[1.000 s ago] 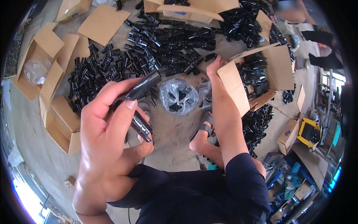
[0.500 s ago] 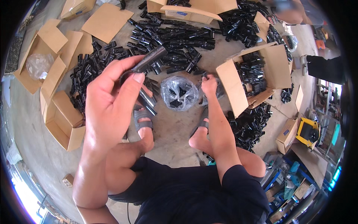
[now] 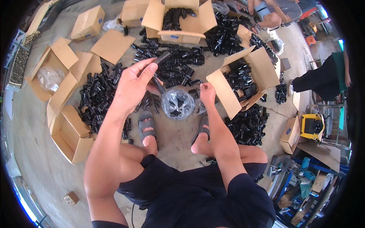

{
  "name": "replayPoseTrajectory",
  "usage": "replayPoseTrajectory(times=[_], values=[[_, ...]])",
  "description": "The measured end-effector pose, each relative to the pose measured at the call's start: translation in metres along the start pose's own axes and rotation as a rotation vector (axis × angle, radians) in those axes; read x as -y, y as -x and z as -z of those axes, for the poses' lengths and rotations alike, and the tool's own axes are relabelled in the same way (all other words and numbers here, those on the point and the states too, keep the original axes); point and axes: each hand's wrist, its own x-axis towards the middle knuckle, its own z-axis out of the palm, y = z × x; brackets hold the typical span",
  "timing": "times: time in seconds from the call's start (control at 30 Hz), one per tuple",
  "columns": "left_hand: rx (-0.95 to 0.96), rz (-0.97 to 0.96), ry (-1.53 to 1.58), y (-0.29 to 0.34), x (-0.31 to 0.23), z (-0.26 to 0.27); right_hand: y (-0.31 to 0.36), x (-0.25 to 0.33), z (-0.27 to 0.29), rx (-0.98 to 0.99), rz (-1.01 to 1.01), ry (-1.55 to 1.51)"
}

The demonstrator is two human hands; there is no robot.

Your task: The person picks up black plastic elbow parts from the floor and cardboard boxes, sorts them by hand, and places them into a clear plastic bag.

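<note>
My left hand [image 3: 137, 81] is raised at the centre left, fingers closed around a black tubular part [image 3: 163, 58]. One end of it sticks out past the thumb; another dark tube end [image 3: 157, 86] shows below the fingers. I cannot tell whether these are one jointed piece or two. To the right, my right hand [image 3: 207, 93] pinches a small dark, bent piece [image 3: 195, 81], whose exact kind is too small to make out. Between and below the hands, a clear plastic bag [image 3: 178, 104] with black parts inside sits on the floor.
Heaps of black tubular parts [image 3: 99, 91] cover the floor ahead and at both sides. An open carton [image 3: 228, 91] full of them stands right, another carton [image 3: 178, 37] at the back. Empty cartons [image 3: 70, 131] lie left. Two other people are at the far right.
The view has shifted, and more of the back cartons shows. My left hand has moved farther from me with the black part. My right hand has turned, and its dark piece now shows more plainly.
</note>
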Motion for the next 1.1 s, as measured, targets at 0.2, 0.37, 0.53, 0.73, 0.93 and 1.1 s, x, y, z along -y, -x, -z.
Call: replayPoseTrajectory(times=[0.2, 0.37, 0.53, 0.73, 0.93, 1.1], values=[[0.047, -0.025, 0.238, 0.006, -0.002, -0.003, 0.009, 0.144, 0.089, 0.008, 0.290, -0.189], [0.075, -0.131, 0.358, 0.038, -0.024, -0.030, 0.040, 0.240, 0.172, 0.093, 0.460, -0.642], [0.096, -0.172, 0.474, 0.073, -0.036, -0.064, 0.088, 0.293, 0.238, 0.216, 0.513, -0.952], [0.112, -0.131, 0.480, 0.086, -0.006, -0.080, 0.108, 0.268, 0.228, 0.408, 0.295, -1.198], [0.075, -0.106, 0.277, 0.081, 0.030, -0.088, 0.114, 0.223, 0.178, 0.535, 0.083, -1.000], [0.067, -0.159, 0.031, 0.069, 0.044, -0.092, 0.111, 0.217, 0.158, 0.487, 0.193, -0.912]])
